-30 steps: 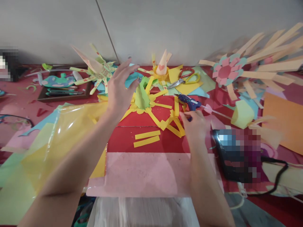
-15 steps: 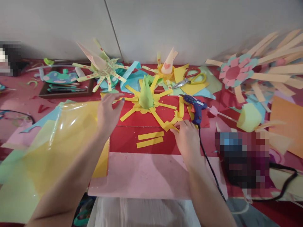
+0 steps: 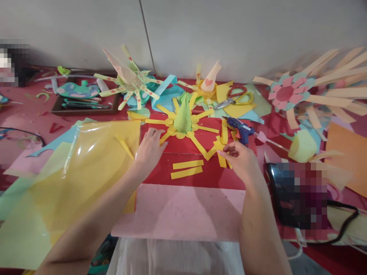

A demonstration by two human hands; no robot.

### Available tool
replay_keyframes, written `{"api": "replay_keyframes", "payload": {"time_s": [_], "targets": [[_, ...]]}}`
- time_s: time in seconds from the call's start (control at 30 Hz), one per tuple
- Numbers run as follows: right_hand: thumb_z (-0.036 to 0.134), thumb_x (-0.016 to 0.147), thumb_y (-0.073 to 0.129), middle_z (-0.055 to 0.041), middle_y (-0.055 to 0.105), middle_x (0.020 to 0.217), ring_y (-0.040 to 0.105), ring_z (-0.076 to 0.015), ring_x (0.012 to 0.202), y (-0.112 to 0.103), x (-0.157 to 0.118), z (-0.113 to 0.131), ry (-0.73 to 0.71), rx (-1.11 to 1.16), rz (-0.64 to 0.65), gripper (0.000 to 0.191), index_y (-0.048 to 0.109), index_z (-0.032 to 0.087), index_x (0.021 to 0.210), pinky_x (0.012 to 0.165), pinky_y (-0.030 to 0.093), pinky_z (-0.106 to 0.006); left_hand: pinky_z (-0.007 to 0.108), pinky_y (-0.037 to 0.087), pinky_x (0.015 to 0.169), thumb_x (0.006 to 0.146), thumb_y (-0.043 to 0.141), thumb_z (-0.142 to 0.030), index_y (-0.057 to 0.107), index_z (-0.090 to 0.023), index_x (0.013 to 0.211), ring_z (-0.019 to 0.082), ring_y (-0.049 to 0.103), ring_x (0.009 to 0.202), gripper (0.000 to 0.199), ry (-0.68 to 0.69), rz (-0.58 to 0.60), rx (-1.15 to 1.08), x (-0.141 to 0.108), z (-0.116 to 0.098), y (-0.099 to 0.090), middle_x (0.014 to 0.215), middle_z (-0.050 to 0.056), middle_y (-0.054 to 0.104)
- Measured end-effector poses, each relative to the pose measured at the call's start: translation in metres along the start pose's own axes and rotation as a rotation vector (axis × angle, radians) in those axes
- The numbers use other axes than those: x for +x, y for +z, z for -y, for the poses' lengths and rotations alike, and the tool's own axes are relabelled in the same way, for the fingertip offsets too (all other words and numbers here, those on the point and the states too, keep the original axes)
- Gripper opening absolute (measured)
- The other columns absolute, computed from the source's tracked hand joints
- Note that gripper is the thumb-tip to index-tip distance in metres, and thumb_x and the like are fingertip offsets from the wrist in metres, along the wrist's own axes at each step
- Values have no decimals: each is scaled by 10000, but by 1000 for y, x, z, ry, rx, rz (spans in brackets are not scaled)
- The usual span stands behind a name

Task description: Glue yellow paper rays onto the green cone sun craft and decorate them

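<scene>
A paper flower (image 3: 182, 119) with a green cone centre and yellow strips radiating outward lies in front of me on the red surface. My left hand (image 3: 151, 148) is at its lower left, fingers closed round one yellow strip, whose end they cover. At the lower right my right hand (image 3: 240, 157) has thumb and fingers pinched at a small yellow paper piece (image 3: 219, 144). That piece meets the bent end of a longer flower strip. Two loose yellow strips (image 3: 187, 168) lie between my hands. A blue glue gun (image 3: 243, 131) rests just beyond my right hand.
Scissors (image 3: 239, 98) lie on paper scraps at the back. A yellow sheet in clear plastic (image 3: 100, 160) covers the left side. Further back are a tray of pens (image 3: 86, 109) and other paper flowers (image 3: 283, 91). A dark device (image 3: 282, 198) is on the right.
My left hand has come down and right onto the flower's strip. My right hand has turned, its fingers still at the yellow paper. The view has shifted slightly.
</scene>
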State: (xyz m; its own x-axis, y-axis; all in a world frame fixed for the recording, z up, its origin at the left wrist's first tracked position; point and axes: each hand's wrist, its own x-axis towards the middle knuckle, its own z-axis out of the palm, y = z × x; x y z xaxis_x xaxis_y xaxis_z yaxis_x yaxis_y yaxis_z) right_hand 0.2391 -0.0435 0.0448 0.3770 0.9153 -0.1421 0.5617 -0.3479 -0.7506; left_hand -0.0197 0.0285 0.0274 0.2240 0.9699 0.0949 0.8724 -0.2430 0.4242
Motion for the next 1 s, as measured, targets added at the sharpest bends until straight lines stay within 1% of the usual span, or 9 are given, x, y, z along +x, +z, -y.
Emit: {"api": "replay_keyframes", "payload": {"time_s": [0.13,0.27,0.4,0.47,0.57,0.67,0.73,0.83,1.0], "targets": [[532,626,676,-28,634,719,550,-145,640,0,0,7,-8,121,-57,373,564,196,745,626,445,-310,401,524,825,815,559,-163,568,-223,1056,241,624,919,249,-18,38,-58,-7,-5,-1,1044,72,580],[476,611,710,-2,621,706,547,-136,636,10,-2,15,-10,239,-19,400,564,197,857,628,431,-299,402,526,817,835,524,-159,544,-236,1066,236,620,939,245,8,60,-95,-15,-8,2,1050,63,581],[421,629,710,18,597,686,548,-130,633,28,-4,22,-16,343,81,375,548,202,886,630,425,-292,395,510,835,857,531,-186,519,-204,1112,239,596,985,256,7,111,3,-19,-11,0,1081,78,566],[385,642,702,28,581,674,543,-128,629,39,-5,25,-18,383,102,355,529,207,897,621,424,-287,397,489,856,869,545,-220,524,-169,1121,250,578,1003,258,11,96,83,-18,-16,-4,1080,93,562],[334,654,696,34,570,697,532,-119,616,57,-6,30,-13,416,62,334,486,219,887,614,429,-282,393,461,867,899,523,-271,562,-153,1072,256,563,998,213,45,42,163,-17,-24,-8,1073,100,566],[325,690,679,28,568,757,532,-110,633,72,-6,36,-36,432,26,313,455,230,886,638,442,-283,369,456,838,926,475,-270,594,-165,1014,239,569,952,182,82,33,182,-14,-30,-5,1042,87,584],[336,719,660,27,569,770,539,-112,657,80,-6,38,-56,433,32,295,446,234,895,655,446,-284,364,453,831,931,466,-267,599,-165,1008,236,569,942,185,94,26,180,-12,-28,0,1025,85,592],[351,733,652,26,574,771,547,-119,681,88,-4,38,-50,416,43,285,442,236,889,670,450,-289,372,449,836,928,473,-283,582,-165,1060,245,560,964,208,75,-3,161,-11,-21,10,1035,89,591],[374,737,652,21,584,778,545,-126,687,92,-3,33,-46,372,51,287,456,237,894,668,450,-292,387,445,859,897,540,-293,570,-143,1139,257,554,978,286,25,-12,128,-13,-11,17,1055,100,583]]}}
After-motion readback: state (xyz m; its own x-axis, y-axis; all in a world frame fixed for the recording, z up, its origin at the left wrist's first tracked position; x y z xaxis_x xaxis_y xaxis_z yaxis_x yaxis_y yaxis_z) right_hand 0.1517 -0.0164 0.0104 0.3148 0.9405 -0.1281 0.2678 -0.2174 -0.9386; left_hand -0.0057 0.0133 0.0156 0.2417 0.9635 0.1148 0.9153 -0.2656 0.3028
